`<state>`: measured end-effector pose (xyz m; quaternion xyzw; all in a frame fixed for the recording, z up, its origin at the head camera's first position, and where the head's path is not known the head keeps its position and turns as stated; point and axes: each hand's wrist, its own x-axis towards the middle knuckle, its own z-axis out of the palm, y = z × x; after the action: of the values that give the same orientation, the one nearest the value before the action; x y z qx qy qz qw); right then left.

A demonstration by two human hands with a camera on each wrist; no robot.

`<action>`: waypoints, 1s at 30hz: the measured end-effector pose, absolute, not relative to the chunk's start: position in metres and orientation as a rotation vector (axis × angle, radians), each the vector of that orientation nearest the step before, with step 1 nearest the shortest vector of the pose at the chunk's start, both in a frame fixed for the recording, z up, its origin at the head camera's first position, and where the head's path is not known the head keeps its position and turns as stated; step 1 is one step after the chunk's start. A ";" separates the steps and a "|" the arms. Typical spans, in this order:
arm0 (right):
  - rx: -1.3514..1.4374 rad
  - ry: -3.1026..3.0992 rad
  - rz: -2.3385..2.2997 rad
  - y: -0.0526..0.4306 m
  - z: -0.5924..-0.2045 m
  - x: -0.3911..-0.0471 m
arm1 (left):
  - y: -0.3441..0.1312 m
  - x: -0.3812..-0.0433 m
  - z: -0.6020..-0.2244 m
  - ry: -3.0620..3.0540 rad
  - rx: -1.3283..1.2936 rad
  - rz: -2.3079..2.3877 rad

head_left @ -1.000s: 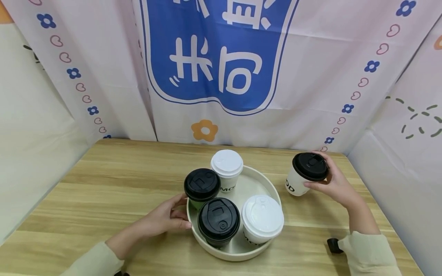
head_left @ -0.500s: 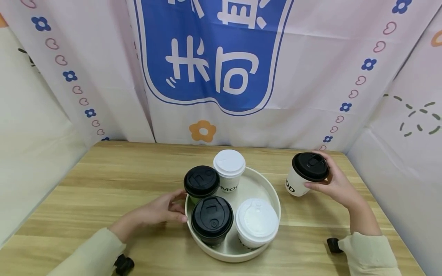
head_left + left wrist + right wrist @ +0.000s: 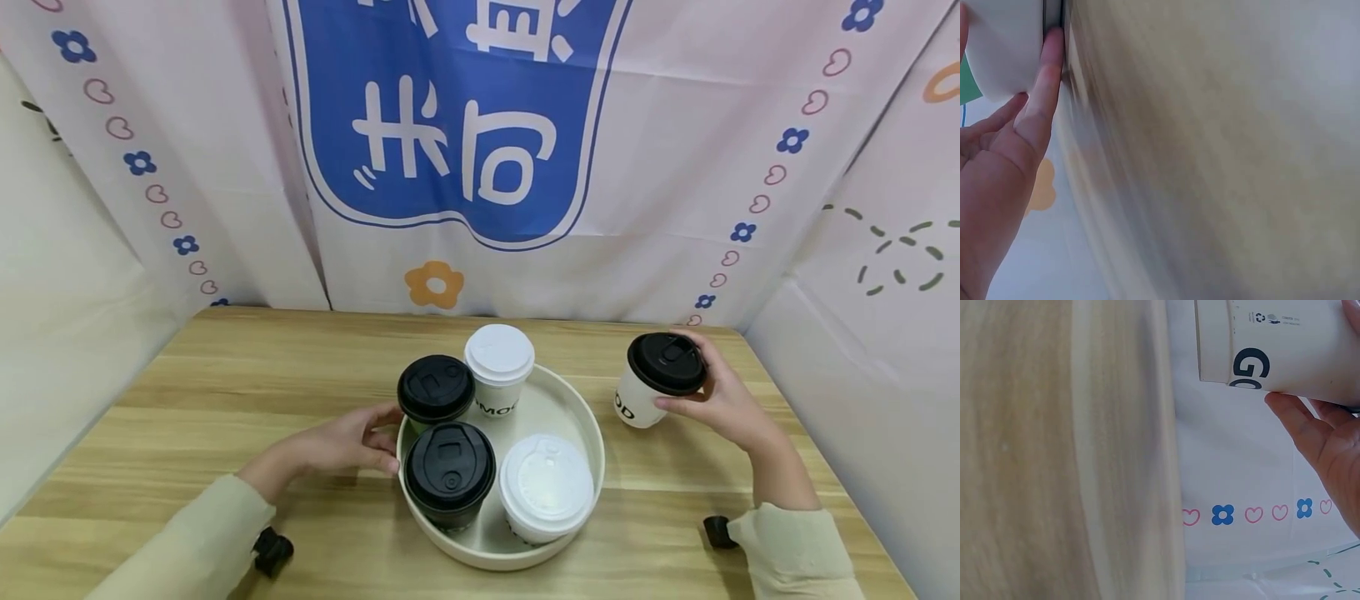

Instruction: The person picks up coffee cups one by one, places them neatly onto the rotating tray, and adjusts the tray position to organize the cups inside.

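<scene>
My left hand (image 3: 341,442) grips the left side of a round cream tray (image 3: 592,425); in the left wrist view, fingertips reach the lower edge of its wall (image 3: 1007,50). Standing in the tray are a black-lidded greenish cup (image 3: 437,390), a dark cup with a black lid (image 3: 450,471), and two white-lidded paper cups, one at the back (image 3: 499,367) and one in front (image 3: 546,492). At right, my right hand (image 3: 723,400) holds a white paper coffee cup (image 3: 637,396) with a black lid, slightly above the table in the right wrist view (image 3: 1291,350).
The wooden table (image 3: 225,392) ends at a hanging cloth (image 3: 645,208) with a blue printed badge. White side walls (image 3: 847,333) flank it. Black wrist devices (image 3: 272,550) sit at both sleeves.
The tray has turned clockwise, seen from above: its front cups have shifted left and the rear white-lidded cup right. My left hand moved slightly back with it. The right hand stays nearly still.
</scene>
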<state>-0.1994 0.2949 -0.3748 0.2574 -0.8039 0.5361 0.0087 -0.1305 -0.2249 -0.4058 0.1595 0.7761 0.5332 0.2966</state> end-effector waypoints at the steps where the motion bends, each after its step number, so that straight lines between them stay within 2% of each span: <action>1: 0.808 -2.510 1.679 0.294 -0.375 -0.200 | -0.225 -0.131 -0.405 2.062 0.422 1.414; 14: 0.798 -2.532 1.693 0.292 -0.382 -0.201 | -0.226 -0.138 -0.404 2.044 0.503 1.416; 22: 0.809 -2.540 1.712 0.289 -0.385 -0.202 | -0.224 -0.111 -0.396 2.244 0.441 1.381; 30: 0.790 -2.575 1.680 0.287 -0.385 -0.202 | -0.210 -0.070 -0.395 2.226 0.233 1.542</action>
<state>-0.2016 0.2871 -0.3850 0.2488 -0.8111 0.5291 -0.0162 -0.0699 -0.2098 -0.3952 0.0837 0.8007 0.5546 0.2104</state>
